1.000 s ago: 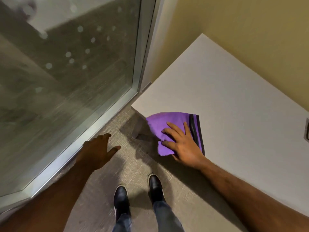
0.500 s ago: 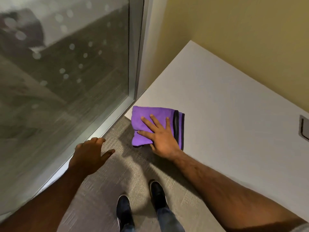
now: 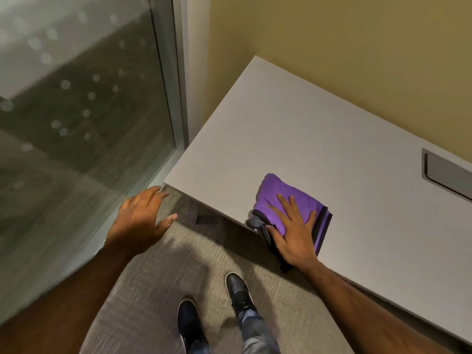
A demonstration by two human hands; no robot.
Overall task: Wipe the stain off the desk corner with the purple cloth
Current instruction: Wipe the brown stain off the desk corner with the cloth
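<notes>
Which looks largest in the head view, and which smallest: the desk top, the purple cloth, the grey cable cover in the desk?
1. desk top
2. purple cloth, partly hidden under the right hand
3. grey cable cover, cut off by the picture edge, so its rank against the cloth is unsure

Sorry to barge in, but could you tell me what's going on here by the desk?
A person is wiping a pale desk with a folded purple cloth. The right hand presses flat on the cloth at the desk's near edge, where part of it hangs over. The left hand hovers open and empty above the carpet, beside the desk corner. No stain shows on the bare surface.
</notes>
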